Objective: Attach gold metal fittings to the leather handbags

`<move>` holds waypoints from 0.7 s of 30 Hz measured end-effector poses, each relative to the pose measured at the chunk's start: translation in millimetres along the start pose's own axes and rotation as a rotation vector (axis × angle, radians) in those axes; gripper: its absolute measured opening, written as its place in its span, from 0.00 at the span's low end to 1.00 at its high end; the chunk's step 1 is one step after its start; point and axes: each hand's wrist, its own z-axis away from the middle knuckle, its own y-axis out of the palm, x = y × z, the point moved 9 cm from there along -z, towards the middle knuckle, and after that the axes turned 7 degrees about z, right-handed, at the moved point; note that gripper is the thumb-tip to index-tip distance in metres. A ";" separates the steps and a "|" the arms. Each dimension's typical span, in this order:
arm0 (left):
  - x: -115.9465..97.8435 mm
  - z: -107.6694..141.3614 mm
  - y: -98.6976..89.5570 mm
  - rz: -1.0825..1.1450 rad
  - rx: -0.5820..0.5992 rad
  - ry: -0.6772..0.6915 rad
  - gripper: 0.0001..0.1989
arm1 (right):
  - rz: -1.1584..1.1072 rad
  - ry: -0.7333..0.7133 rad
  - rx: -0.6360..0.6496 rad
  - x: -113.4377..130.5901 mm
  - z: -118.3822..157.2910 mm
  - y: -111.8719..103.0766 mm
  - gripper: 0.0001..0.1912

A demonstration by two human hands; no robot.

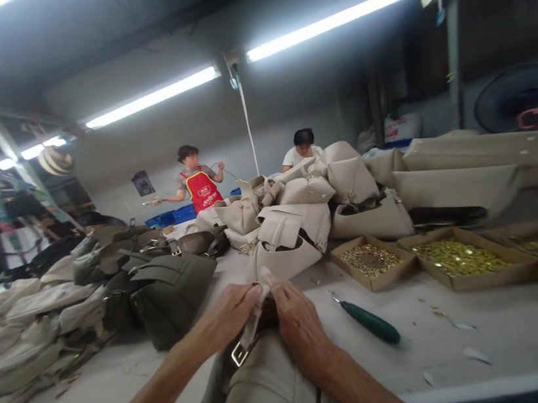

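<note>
Pinching a strap (252,324), the left hand (232,310) has closed fingers; the right hand (298,316) curls beside them, its grip too hidden to tell. The bag (263,384) sits just below these fingers.

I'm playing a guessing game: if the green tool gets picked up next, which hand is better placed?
Probably the right hand. The green tool lies on that side of the bag, nearer to it than to the left hand, which pinches the strap.
</note>
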 end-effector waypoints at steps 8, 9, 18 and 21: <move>19.9 12.0 54.6 0.720 0.205 -0.416 0.18 | -0.283 0.296 -0.036 -17.5 23.9 -7.8 0.29; 22.5 12.4 54.3 0.737 0.208 -0.443 0.18 | -0.294 0.314 -0.030 -18.3 27.3 -8.9 0.29; 33.2 33.2 49.2 0.776 0.147 -0.622 0.22 | -0.251 0.185 0.005 1.8 38.1 -12.6 0.24; 36.2 39.2 49.3 0.737 0.089 -0.617 0.24 | -0.220 0.118 -0.005 12.4 42.3 -16.3 0.23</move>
